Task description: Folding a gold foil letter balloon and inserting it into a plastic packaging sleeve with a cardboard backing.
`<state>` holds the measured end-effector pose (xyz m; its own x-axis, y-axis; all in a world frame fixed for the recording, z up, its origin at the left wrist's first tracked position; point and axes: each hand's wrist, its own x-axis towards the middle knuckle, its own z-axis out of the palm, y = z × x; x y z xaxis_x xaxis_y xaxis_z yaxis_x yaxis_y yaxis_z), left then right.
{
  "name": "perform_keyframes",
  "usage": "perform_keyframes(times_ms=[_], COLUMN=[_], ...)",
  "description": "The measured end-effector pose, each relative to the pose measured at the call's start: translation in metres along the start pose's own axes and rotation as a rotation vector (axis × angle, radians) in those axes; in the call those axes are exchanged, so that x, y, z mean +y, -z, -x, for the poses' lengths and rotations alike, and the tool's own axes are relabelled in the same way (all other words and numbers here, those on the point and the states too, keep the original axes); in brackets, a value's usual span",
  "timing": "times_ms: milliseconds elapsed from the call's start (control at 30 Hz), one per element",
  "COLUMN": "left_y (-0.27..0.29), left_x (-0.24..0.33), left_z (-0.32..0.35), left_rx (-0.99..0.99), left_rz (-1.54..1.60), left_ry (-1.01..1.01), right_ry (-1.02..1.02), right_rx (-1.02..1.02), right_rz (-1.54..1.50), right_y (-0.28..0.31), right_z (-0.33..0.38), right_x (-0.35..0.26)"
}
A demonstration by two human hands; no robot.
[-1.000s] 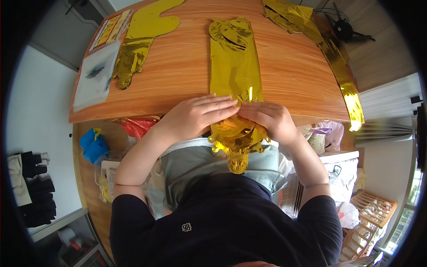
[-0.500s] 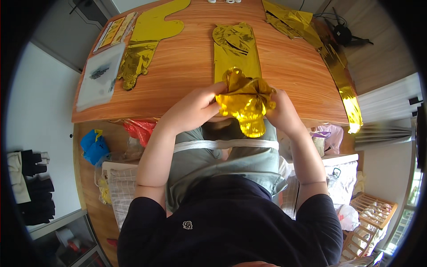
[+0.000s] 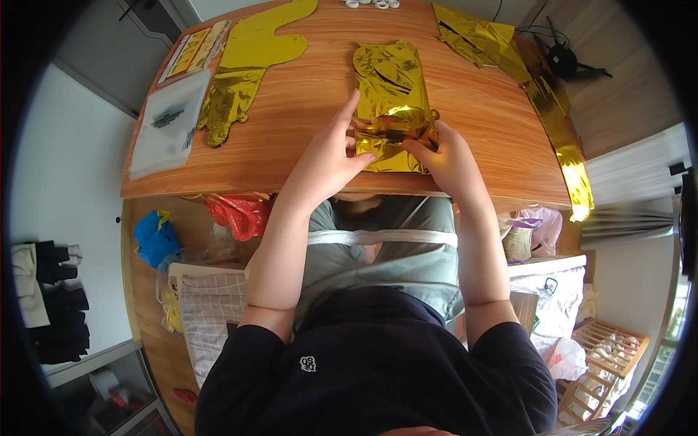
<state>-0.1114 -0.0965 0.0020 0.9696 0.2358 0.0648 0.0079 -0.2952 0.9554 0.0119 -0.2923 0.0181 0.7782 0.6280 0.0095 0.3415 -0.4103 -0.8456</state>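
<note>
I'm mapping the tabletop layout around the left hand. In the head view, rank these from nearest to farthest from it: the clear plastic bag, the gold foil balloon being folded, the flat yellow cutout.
1. Gold foil balloon, under the left hand, table centre.
2. Flat yellow cutout, far edge, toward the left.
3. Clear plastic bag, table's left end.

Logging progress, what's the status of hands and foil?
Left hand and right hand both pressing gold foil balloon. Balloon flat on table. Nothing in the way.
</note>
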Motion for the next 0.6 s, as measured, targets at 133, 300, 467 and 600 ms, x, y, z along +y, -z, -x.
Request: perform_keyframes(times_ms=[133,300,467,600], left_y=[-0.011,-0.037,-0.049,-0.052], left_x=[0.008,0.002,-0.013,-0.018], left_z=[0.011,0.052,0.076,0.079], left_rx=[0.194,0.427,0.236,0.222], left_rz=[-0.072,-0.721,-0.886,-0.954], left_ry=[-0.109,-0.516,-0.445,-0.452], right_ry=[-0.014,-0.023,-0.005,-0.035], right_rx=[0.032,0.054,0.079,0.087], right_rz=[0.001,0.038,0.054,0.137], right_y=[-0.004,-0.006,-0.008,-0.008], right_z=[0.0,0.005,0.007,0.01], right_x=[0.005,-0.004,-0.01,-0.017])
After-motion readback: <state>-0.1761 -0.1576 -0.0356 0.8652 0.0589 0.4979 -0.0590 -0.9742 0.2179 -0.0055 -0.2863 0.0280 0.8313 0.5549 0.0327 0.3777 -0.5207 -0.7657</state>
